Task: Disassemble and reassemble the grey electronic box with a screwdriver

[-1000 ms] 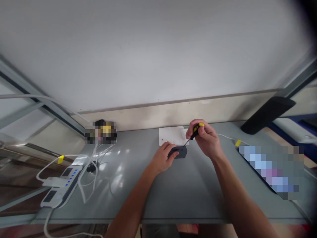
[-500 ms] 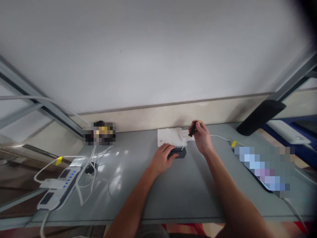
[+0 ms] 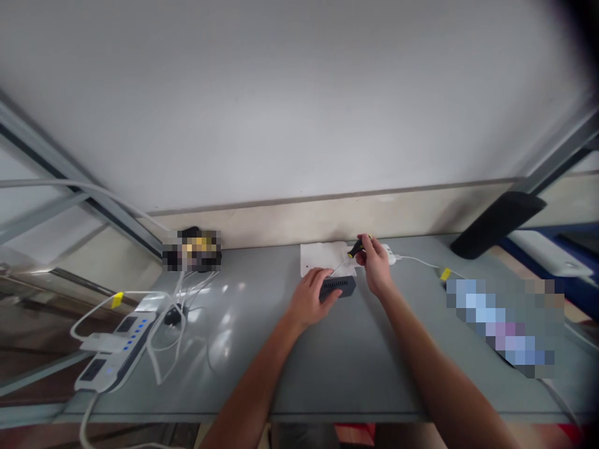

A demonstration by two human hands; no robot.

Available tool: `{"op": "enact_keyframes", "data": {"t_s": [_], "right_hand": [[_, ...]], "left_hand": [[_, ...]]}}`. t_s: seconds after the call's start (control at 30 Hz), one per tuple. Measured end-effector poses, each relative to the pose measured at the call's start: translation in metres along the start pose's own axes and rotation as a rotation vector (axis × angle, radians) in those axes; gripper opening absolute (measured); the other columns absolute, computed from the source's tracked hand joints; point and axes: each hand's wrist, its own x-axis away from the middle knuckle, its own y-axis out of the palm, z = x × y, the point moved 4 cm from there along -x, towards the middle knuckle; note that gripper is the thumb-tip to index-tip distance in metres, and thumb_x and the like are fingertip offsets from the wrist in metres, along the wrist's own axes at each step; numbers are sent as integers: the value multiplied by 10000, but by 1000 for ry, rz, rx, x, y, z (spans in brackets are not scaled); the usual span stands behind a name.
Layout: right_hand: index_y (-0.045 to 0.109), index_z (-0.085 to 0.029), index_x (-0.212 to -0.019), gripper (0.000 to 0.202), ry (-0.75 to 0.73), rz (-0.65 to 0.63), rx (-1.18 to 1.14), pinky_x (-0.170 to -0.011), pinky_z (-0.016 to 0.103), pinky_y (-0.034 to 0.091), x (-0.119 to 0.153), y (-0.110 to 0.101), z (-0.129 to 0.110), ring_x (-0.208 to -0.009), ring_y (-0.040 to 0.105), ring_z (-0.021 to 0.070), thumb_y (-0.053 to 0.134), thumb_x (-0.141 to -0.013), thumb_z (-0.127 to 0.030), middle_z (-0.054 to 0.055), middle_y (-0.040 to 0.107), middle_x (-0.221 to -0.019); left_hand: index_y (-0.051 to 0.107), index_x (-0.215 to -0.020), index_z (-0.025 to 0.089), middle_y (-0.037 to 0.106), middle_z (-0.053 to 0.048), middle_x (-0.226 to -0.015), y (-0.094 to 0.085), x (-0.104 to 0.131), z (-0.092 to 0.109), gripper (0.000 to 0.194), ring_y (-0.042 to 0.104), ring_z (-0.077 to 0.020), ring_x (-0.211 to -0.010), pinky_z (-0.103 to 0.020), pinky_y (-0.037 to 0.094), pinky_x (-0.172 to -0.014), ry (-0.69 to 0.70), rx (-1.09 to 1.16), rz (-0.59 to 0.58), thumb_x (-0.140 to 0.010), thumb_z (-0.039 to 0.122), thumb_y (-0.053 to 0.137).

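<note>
Two hands work at a small black box (image 3: 337,287) lying near the far edge of the grey desk (image 3: 355,368): the left hand (image 3: 312,298) clamps its near-left end. Just right of the box, the right hand (image 3: 377,267) is closed on a screwdriver (image 3: 349,255). Best keep the box pinned flat and the tip squarely seated.

One screwdriver (image 3: 355,248), one black box (image 3: 337,287), one power strip (image 3: 115,350), one white sheet (image 3: 322,257), two hands.

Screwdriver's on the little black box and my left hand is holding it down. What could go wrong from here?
The screwdriver tip sits close to the left hand, so a slip could jab the fingers. The black box lies loose on the smooth table, so it may skid or twist under pressure.
</note>
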Motion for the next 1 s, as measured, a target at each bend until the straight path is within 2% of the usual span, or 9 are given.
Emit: {"op": "enact_keyframes", "data": {"t_s": [0.07, 0.17, 0.27, 0.4, 0.53, 0.73, 1.0], "right_hand": [[680, -198, -952, 477, -11, 15, 15, -460, 226, 284, 0, 0, 2, -514, 393, 68, 727, -797, -646, -48, 492, -684], [651, -207, -919, 457, -47, 5, 77, -463, 225, 305, 2, 1, 2, -515, 411, 72, 714, -808, -646, -47, 505, -687], [650, -212, -948, 434, -101, -51, 192, -483, 228, 338, 6, 6, 1, -534, 444, 83, 678, -848, -634, -38, 533, -705], [678, -204, -1036, 451, -179, -117, 342, -537, 244, 400, 12, 12, 1, -604, 515, 106, 657, -868, -622, 28, 657, -866], [689, -194, -1062, 469, -222, -131, 397, -597, 258, 441, 14, 14, 1, -685, 579, 136, 658, -867, -619, 59, 690, -928], [710, -209, -1120, 487, -200, -170, 498, -533, 262, 396, 15, 15, 3, -555, 480, 103, 641, -876, -625, 58, 707, -939], [713, -207, -1164, 542, -160, -201, 499, -498, 269, 389, 14, 14, 5, -522, 482, 104, 647, -856, -648, 70, 717, -960]], "left_hand": [[493, -1388, 212, 615, -142, -1252, -6, 0, -2, 389, 616, -255, -1129, -440, 532, -1004, -8, 23, 47, -1035, 374, 511], [505, -1369, 224, 614, -128, -1217, -18, 0, -12, 323, 616, -232, -1102, -425, 524, -996, -55, 12, 177, -1065, 290, 419], [541, -1310, 225, 611, -123, -1193, -27, -1, -27, 275, 608, -233, -1101, -414, 524, -976, -112, -35, 291, -1060, 265, 437], [578, -1223, 221, 616, -103, -1107, -34, -1, -45, 224, 609, -223, -1021, -399, 532, -932, -174, -91, 364, -1030, 203, 464], [598, -1151, 226, 621, -92, -1078, -34, -1, -54, 221, 599, -237, -1042, -398, 531, -917, -204, -154, 334, -980, 134, 492], [620, -1143, 220, 611, -90, -1091, -27, -1, -58, 251, 581, -258, -1086, -437, 503, -989, -236, -202, 236, -937, 94, 549], [642, -1176, 223, 587, -92, -1106, -22, 2, -67, 241, 579, -260, -1094, -441, 499, -1018, -265, -257, 161, -956, 140, 587]]}}
